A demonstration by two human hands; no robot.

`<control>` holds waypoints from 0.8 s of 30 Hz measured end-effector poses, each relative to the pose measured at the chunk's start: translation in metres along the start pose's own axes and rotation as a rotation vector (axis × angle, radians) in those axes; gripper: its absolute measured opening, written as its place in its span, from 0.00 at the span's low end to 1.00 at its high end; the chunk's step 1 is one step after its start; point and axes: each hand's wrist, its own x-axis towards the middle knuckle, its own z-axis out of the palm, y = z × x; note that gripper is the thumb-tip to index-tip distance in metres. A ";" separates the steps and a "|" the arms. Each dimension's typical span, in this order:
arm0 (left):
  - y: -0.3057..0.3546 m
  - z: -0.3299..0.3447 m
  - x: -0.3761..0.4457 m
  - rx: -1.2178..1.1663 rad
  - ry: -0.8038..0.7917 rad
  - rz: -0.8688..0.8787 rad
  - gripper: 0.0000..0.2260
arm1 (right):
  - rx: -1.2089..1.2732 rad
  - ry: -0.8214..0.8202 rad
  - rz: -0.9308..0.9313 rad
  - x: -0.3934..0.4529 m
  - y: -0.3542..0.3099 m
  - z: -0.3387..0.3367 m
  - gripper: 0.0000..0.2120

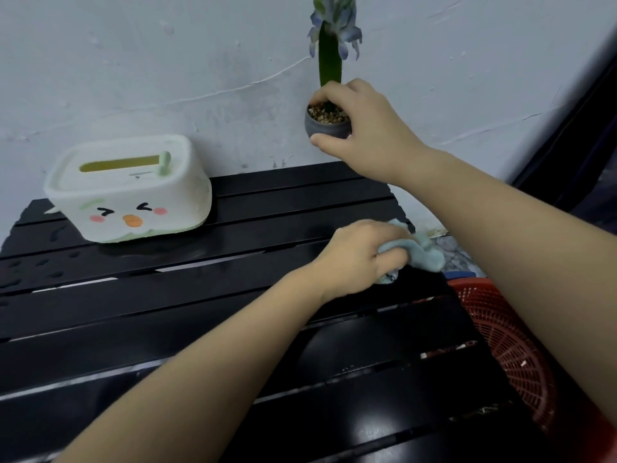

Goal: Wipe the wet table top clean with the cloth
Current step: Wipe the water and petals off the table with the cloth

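Head view: cloth bunched under left hand on table top.

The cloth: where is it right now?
In the head view the cloth is bunched in the left hand, at the right edge of the black table, below the lifted flower pot.

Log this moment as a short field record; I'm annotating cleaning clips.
left hand: gripping bunched light-blue cloth on the table's right side
right hand: holding small grey flower pot lifted above the table
table: black slats, droplets visible at left
tissue box: white, duck face, at back left
red basket: beside table, right
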 end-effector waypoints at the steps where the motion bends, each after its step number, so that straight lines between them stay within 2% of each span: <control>1: 0.008 -0.001 -0.009 -0.046 -0.037 -0.015 0.06 | 0.005 -0.019 -0.003 -0.001 -0.001 0.003 0.18; 3: 0.021 -0.001 -0.029 -0.119 -0.109 -0.010 0.07 | 0.010 -0.044 -0.001 -0.004 -0.003 0.007 0.17; 5: 0.028 -0.001 -0.043 -0.230 -0.104 -0.007 0.07 | 0.016 -0.054 0.008 -0.006 -0.003 0.008 0.17; 8: 0.020 -0.022 -0.044 -0.380 0.124 -0.097 0.08 | 0.012 -0.042 0.012 -0.007 -0.004 0.002 0.17; 10: 0.002 -0.049 -0.038 -0.235 0.318 -0.078 0.08 | 0.000 -0.022 0.010 -0.006 -0.006 -0.005 0.18; 12: -0.026 -0.071 -0.031 0.080 0.390 -0.083 0.14 | -0.011 -0.009 0.009 -0.004 -0.006 -0.011 0.18; 13: -0.037 -0.078 -0.029 0.216 0.362 -0.142 0.22 | -0.017 -0.004 0.007 -0.004 -0.006 -0.013 0.19; 15: -0.051 -0.079 -0.025 0.320 0.253 -0.366 0.34 | -0.021 -0.006 0.006 -0.004 -0.004 -0.014 0.19; 17: -0.057 -0.066 -0.021 0.457 0.196 -0.451 0.33 | -0.016 -0.022 0.010 -0.005 -0.004 -0.009 0.18; 20: -0.056 -0.057 -0.024 0.534 0.235 -0.345 0.24 | -0.004 -0.039 0.016 -0.008 -0.003 0.001 0.18; 24: -0.047 -0.048 -0.051 0.419 0.124 -0.077 0.20 | 0.043 -0.103 0.023 -0.015 -0.006 0.022 0.18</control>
